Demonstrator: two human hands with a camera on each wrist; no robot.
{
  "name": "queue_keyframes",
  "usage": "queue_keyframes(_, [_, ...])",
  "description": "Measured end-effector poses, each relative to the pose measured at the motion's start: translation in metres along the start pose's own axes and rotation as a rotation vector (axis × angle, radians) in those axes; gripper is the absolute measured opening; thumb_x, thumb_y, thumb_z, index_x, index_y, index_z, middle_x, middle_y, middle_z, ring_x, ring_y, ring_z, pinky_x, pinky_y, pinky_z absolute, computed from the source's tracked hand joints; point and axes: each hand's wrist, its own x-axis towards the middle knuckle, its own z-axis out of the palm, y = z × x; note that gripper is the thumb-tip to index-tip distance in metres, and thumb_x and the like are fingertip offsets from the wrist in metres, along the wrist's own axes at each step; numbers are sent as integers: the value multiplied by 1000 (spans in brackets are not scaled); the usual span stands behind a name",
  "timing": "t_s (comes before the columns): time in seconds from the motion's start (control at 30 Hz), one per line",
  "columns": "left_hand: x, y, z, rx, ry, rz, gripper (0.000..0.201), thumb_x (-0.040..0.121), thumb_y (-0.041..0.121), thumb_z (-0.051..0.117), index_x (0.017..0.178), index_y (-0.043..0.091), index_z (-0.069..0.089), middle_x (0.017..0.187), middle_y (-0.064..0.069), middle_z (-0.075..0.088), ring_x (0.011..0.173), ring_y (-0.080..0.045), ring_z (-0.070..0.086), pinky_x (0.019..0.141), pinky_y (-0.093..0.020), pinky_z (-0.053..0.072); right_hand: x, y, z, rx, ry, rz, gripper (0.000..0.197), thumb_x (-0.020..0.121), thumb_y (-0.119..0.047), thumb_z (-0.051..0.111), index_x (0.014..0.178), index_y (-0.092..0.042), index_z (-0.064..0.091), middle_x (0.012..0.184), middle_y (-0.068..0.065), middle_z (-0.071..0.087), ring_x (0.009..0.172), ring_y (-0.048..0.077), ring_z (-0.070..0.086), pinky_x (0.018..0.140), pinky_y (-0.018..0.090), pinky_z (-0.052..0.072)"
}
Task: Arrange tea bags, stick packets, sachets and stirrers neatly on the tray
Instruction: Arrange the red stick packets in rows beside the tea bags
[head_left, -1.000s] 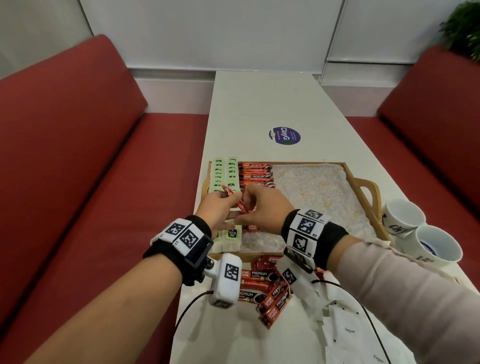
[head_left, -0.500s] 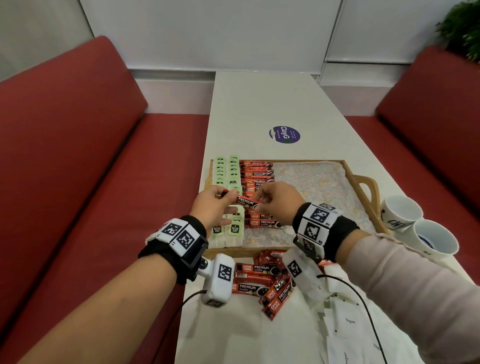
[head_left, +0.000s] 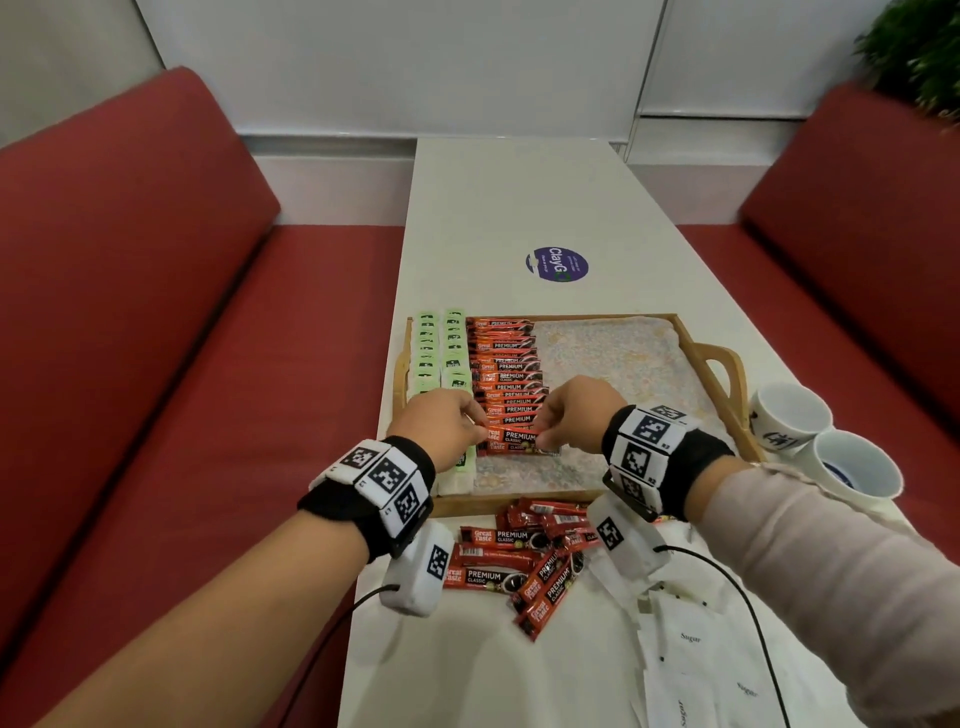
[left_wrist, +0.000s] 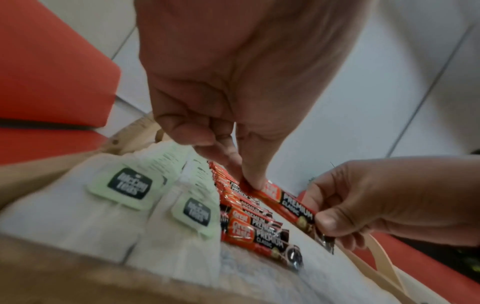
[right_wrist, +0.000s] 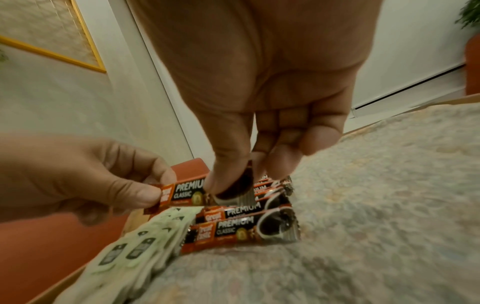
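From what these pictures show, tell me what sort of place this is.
Probably a café or office break-room booth, though I cannot be sure. A long white table runs between two red padded benches, and a wooden tray of tea bags and coffee stick packets sits beside two white cups.

"Premium Classic" on stick packet (left_wrist: 288, 203)

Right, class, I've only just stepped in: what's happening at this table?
A person is laying out drink supplies on a wooden tray. Both hands pinch one red coffee stick packet by its ends, the left hand at one end and the right hand at the other, holding it at the near end of a row of red packets. Two columns of green-tagged tea bags lie left of that row. More red packets and white sugar sachets wait on the table, not yet arranged.
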Motion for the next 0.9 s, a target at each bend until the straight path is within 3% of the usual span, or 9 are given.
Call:
queue_keyframes(0.07, [3,3,4,90,9,5,7,86,26,67,84,27,60,85,8,63,85,-12,59,80,-29,49,3,2,1,-26,-11,17,14,75,-13,79,70,-19,67,67,-9,63,69,10,59,68,25,47])
queue_keyframes(0.17, [8,7,7,219,-7,47,8,85,26,66,81,26,59,76,14,54,83,-12,57,74,-29,48,7,5,3,-72,-44,29,19,74,-13,79,66,-21,64,64,-11,61,67,8,59,65,22,48])
queue_keyframes(0.37, [17,10,14,397,-40,74,12,83,26,68,77,27,57,86,9,59,85,-14,58,70,-29,46,15,5,7,-139,-69,43,10,75,-15,78,83,-13,73,66,-11,61,66,6,57,56,18,43])
queue_keyframes(0.57, [26,13,18,519,-96,63,7,81,27,70,81,22,66,91,4,66,87,-18,63,78,-33,54,21,1,10,-205,-84,70,13,73,-21,79,77,-19,68,88,0,70,83,16,65,70,27,51])
queue_keyframes(0.73, [30,14,24,592,-99,47,13,83,25,68,93,16,67,93,2,67,88,-21,64,79,-36,55,21,1,12,-231,-75,71,17,71,-21,79,71,-21,62,83,-1,66,81,17,62,64,25,45])
queue_keyframes(0.9, [32,14,24,598,-95,23,11,84,24,66,90,16,68,91,1,67,85,-20,64,79,-36,55,20,3,12,-244,-38,69,30,72,-23,79,65,-23,50,76,-3,58,73,16,56,54,23,38])
